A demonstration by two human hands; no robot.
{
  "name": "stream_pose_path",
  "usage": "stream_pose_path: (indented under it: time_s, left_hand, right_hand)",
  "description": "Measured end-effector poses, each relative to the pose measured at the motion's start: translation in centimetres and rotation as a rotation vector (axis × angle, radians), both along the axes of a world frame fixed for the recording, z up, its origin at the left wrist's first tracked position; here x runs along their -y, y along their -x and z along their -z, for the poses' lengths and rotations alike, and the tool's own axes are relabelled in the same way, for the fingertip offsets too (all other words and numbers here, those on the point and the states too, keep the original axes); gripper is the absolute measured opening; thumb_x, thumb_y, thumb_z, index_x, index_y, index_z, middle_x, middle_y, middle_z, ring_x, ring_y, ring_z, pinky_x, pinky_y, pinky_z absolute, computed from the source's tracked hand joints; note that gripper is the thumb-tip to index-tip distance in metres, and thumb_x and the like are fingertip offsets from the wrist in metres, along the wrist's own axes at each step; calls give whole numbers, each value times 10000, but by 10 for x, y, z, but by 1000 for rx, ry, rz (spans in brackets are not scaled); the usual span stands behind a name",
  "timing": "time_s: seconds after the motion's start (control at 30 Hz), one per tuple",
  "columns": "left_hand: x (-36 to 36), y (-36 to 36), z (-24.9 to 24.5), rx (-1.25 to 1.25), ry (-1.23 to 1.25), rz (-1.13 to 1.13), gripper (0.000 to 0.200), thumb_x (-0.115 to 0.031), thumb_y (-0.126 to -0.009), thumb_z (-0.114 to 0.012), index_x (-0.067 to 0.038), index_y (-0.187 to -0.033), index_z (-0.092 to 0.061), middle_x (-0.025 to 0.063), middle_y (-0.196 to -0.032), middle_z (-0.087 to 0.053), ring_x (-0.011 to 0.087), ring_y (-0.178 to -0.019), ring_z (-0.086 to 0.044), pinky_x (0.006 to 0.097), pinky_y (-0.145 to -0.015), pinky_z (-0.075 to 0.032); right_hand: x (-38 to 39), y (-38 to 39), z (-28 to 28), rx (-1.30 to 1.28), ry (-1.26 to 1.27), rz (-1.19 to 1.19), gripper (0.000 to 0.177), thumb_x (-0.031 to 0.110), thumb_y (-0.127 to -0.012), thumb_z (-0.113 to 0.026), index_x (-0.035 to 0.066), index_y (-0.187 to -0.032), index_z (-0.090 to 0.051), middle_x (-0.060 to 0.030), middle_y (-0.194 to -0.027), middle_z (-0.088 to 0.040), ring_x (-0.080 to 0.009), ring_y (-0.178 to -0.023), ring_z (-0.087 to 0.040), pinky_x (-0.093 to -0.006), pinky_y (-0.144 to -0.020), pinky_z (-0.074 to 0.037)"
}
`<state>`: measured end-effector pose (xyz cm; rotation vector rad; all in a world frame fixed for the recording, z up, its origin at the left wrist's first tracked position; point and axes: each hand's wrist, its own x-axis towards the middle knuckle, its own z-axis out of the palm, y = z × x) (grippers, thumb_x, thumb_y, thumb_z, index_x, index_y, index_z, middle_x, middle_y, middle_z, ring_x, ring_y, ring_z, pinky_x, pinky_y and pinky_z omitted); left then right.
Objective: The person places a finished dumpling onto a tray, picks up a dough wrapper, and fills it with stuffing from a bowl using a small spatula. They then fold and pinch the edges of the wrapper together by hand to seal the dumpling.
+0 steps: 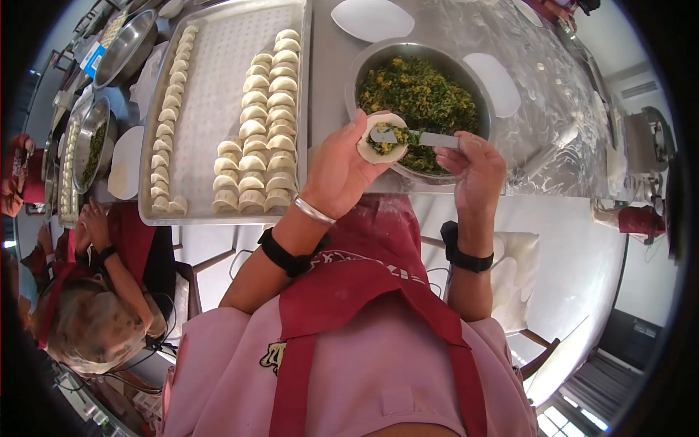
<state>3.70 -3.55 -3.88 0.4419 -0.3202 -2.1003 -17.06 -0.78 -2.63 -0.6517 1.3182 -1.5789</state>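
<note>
Filling one more dumpling is the job right now: the left hand [342,171] cups a round dough wrapper [384,137] with a bit of green filling on it, and the right hand [473,167] grips a small flat spreader [426,138] just over the metal bowl [415,44]. Lots of folded dumplings [266,124] already sit in rows on the tray [211,95] on the surface [553,109]. I think much is left to do, because the tray has room in the middle and the bowl holds plenty of filling.
</note>
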Motion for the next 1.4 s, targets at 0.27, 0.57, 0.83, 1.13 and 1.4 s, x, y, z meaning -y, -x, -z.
stream_pose_path:
  time_s: [0.27, 0.57, 0.83, 1.13, 1.4]
  left_hand:
    - [2, -1, 0, 1, -14, 11, 477, -320, -1088, -306, 70, -1338, -420, 178, -1338, -513, 295, -1268, -503, 465, -1123, -412]
    - [-2, -2, -7, 55, -3, 32, 481, -325, -1089, -300, 67, -1343, -416, 181, -1341, -504, 290, -1281, -487, 471, -1133, -392]
    - [-4, -3, -6, 58, -4, 36, 486, -316, -1089, -299, 76, -1349, -419, 189, -1351, -498, 293, -1280, -488, 465, -1133, -392]
    - [-3, -7, 1, 23, -30, 6, 477, -307, -1084, -330, 87, -1332, -430, 200, -1337, -512, 309, -1269, -502, 452, -1123, -407]
    - [0, -8, 2, -13, -66, -13, 374, -223, -1059, -435, 78, -1274, -490, 175, -1255, -577, 293, -1191, -572, 448, -1074, -460]
  right_hand:
    - [-2, 6, -1, -27, 90, 1, 207, 81, -956, -591, -104, -1047, -610, -178, -872, -686, -262, -725, -726, -299, -638, -628]
    - [-4, 6, 1, -79, 106, -64, 221, 104, -954, -612, -96, -1046, -621, -176, -879, -689, -263, -736, -727, -306, -642, -627]
    - [-4, 12, 0, 23, 85, -71, 218, 105, -957, -602, -91, -1047, -623, -196, -882, -690, -278, -724, -726, -311, -630, -625]
    - [-12, 19, -4, -83, 175, 95, 221, 98, -954, -604, -102, -1047, -625, -192, -890, -694, -267, -738, -725, -320, -657, -627]
    - [-33, 0, 21, -1139, 206, -57, 101, 90, -885, -684, 38, -967, -713, -113, -914, -719, -249, -809, -707, -341, -738, -561]
